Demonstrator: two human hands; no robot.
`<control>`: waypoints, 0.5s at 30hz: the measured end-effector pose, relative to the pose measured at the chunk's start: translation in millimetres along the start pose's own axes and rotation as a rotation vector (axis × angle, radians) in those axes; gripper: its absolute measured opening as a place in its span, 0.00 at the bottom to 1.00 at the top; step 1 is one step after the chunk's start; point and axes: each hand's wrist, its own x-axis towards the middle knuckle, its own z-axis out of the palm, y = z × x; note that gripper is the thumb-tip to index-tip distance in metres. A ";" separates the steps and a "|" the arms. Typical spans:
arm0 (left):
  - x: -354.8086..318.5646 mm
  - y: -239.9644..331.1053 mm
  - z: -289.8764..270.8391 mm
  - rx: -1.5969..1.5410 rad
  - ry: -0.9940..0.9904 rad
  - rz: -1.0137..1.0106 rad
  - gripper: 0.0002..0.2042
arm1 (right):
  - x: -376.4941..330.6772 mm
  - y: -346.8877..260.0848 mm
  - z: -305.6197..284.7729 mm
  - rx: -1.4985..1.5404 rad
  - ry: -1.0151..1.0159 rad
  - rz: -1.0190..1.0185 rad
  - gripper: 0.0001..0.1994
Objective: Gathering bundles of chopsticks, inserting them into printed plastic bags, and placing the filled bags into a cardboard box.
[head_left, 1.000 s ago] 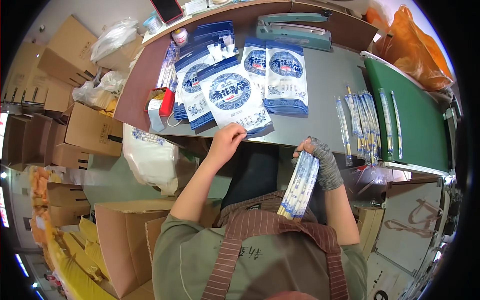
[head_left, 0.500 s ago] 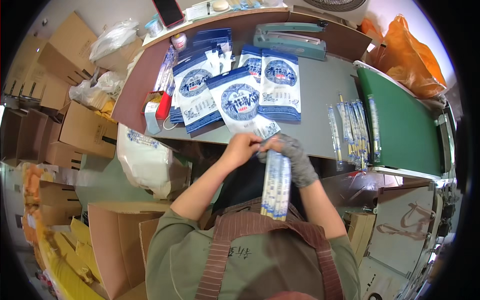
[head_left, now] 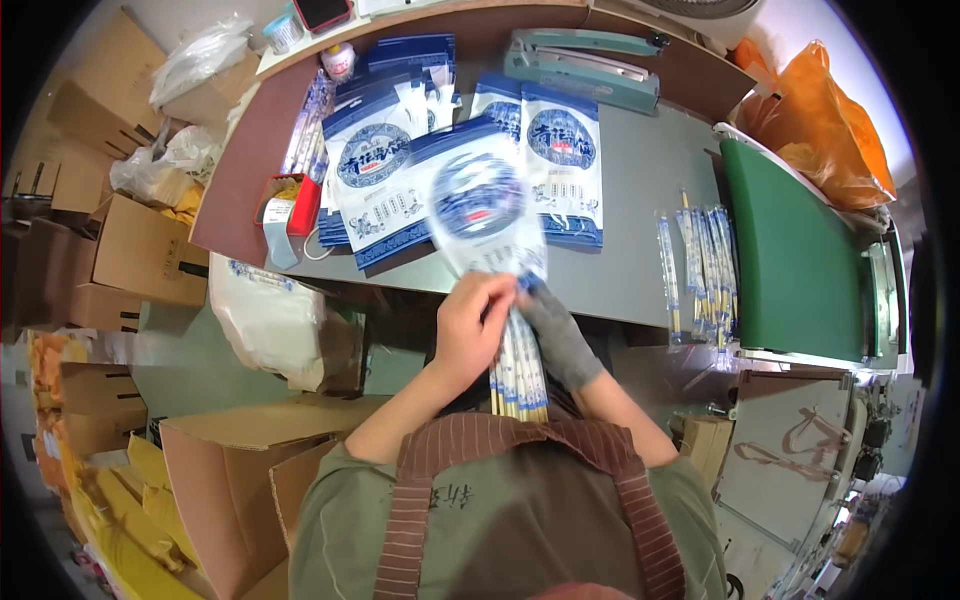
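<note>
My bare left hand (head_left: 470, 330) is closed, thumb and fingers pinched at the lower end of a blue-and-white printed bag (head_left: 478, 205). The bag slants away over the table edge and is smeared by motion. Against it, my right hand (head_left: 562, 338), in a grey glove, is closed round the top of a bundle of slim sticks in blue-and-white wrappers (head_left: 518, 380). The bundle hangs down toward my apron, its yellowish ends lowest. Where the fingertips meet, bag and bundle overlap, and the exact grip is hidden. More printed bags (head_left: 370, 165) lie fanned out beyond my hands.
Several wrapped sticks (head_left: 705, 270) lie at the table's right, beside a green board (head_left: 790, 250). A teal bag sealer (head_left: 585, 70) stands at the back. A red box (head_left: 290, 205) is at the left. Open cardboard boxes (head_left: 230, 480) and an orange bag (head_left: 820, 130) surround the table.
The front bag has shifted up and turned more upright. My hands and the stick bundle have moved a little left, and the left hand now covers part of the bundle's top.
</note>
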 end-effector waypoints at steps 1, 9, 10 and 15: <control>-7.4 12.2 -10.6 0.033 -0.104 0.065 0.08 | -19.5 -5.4 0.3 0.020 0.005 0.008 0.13; 10.4 53.4 -36.8 -0.186 -0.381 0.019 0.09 | -49.5 -30.7 -25.2 -1.192 0.213 -0.263 0.20; 35.0 69.3 -43.6 -0.134 -0.298 0.067 0.09 | -30.4 -62.0 -19.8 -1.062 0.313 -0.309 0.19; 134.2 132.0 -80.4 0.200 -0.059 0.513 0.13 | 1.6 -199.0 -4.2 -1.196 0.275 -0.654 0.18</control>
